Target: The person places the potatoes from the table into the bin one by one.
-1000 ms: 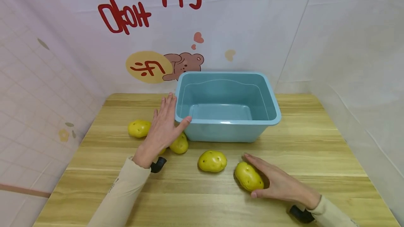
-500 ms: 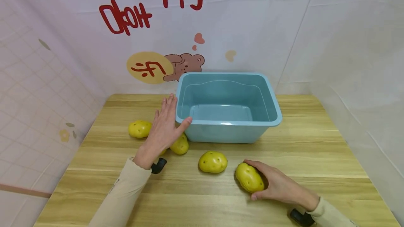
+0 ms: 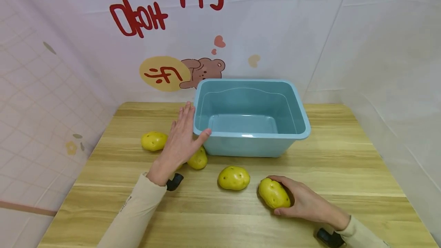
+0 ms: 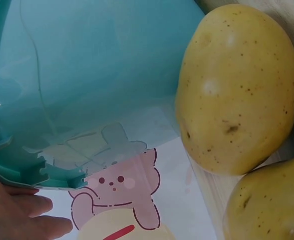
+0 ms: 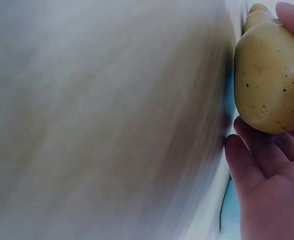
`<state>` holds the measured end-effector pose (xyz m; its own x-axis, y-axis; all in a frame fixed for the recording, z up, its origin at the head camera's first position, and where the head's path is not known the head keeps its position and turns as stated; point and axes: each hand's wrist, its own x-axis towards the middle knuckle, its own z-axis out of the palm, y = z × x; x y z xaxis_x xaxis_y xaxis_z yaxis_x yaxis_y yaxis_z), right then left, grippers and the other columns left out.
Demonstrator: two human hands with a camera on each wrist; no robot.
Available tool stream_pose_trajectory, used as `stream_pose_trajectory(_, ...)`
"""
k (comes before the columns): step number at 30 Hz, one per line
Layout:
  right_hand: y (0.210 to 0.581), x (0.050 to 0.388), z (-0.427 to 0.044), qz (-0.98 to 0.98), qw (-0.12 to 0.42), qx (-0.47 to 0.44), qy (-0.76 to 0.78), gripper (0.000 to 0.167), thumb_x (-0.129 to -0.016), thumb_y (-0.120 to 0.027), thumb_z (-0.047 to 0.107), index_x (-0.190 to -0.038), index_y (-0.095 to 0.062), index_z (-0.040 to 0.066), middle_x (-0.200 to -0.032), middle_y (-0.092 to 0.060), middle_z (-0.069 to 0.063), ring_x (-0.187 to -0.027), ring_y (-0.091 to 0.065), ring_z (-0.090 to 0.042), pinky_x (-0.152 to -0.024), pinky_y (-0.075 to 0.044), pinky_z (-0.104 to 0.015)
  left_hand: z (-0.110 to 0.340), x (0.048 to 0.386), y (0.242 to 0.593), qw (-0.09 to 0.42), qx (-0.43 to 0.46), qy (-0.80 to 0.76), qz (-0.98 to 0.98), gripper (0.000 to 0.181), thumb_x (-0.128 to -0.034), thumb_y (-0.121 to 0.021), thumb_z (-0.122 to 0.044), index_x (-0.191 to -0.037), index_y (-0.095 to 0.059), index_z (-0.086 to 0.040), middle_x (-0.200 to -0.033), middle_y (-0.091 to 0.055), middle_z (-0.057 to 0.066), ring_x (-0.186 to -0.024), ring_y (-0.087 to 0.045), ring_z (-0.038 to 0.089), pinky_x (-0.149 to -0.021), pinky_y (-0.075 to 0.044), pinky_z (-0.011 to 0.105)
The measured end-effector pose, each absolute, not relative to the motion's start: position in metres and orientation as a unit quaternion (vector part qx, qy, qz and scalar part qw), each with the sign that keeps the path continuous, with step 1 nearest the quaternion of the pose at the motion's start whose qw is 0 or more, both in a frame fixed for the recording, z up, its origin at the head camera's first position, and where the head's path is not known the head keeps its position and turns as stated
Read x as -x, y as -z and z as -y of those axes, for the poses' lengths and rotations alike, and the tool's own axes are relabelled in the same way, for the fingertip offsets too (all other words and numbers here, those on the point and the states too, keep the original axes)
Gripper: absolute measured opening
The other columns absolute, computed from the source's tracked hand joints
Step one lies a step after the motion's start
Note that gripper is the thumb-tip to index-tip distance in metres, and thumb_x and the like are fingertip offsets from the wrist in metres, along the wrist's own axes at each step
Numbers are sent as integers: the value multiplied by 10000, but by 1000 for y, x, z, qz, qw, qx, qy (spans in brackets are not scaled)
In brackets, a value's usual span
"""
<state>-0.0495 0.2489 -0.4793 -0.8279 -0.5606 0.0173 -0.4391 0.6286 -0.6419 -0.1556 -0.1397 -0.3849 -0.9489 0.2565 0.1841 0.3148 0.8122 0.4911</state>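
In the head view my right hand (image 3: 304,204) curls round a yellow potato (image 3: 274,193) on the table, thumb on the near side and fingers on the far side. The right wrist view shows that potato (image 5: 269,77) between the thumb and fingers of the hand (image 5: 274,185). My left hand (image 3: 177,142), fingers straight, rests against the left side of the blue bin (image 3: 248,146). In the left wrist view its fingers (image 4: 36,212) touch the rim of the bin (image 4: 101,65).
One potato (image 3: 234,178) lies in front of the bin. Another potato (image 3: 197,159) sits at the bin's near left corner, and one more potato (image 3: 154,141) lies left of my left hand. Behind the bin stands a printed white wall (image 3: 268,30).
The fingers of my right hand have closed in round the potato. My left hand stays against the bin, and the whole view has shifted slightly.
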Motion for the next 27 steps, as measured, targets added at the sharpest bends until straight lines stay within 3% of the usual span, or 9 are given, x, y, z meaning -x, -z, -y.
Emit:
stream_pose_trajectory(7, 471, 50, -251, -891, 84, 272, 354, 831, -808, -902, 391, -1506, -495, 198, -1441, -584, 66, -1216, -601, -108, -1018, -513, -331, 139, 156, 387, 60, 157, 263, 950, 996, -1003, -385, -728, -1659, -94, -36, -1739, 26, 79, -1590, -27, 352, -1224, -132, 638)
stream_pose_trajectory(14, 456, 55, -253, -873, 39, 306, 378, 845, -806, -908, 249, -1525, -468, 190, -1443, -572, 12, -1179, -595, -116, -975, -505, -284, 139, 157, 386, 62, 157, 269, 948, 1000, -1004, -380, -730, -1656, -96, -26, -1739, 30, 79, -1595, 3, 307, -1232, -127, 623)
stream_pose_trajectory(22, 435, 52, -250, -817, 102, 291, 487, 836, -851, -844, 91, -1563, -417, 187, -1505, -500, -80, -1173, -574, -142, -951, -513, -235, 140, 157, 387, 65, 159, 270, 947, 1000, -1003, -392, -726, -1655, -108, -22, -1740, 29, 71, -1596, 13, 283, -1229, -132, 630)
stream_pose_trajectory(27, 416, 50, -245, -811, 101, 285, 500, 852, -825, -836, 25, -1546, -408, 175, -1495, -485, -94, -1192, -566, -139, -961, -514, -226, 140, 157, 388, 66, 161, 270, 947, 998, -1004, -391, -724, -1653, -115, -18, -1740, 16, 81, -1596, 3, 287, -1225, -144, 635)
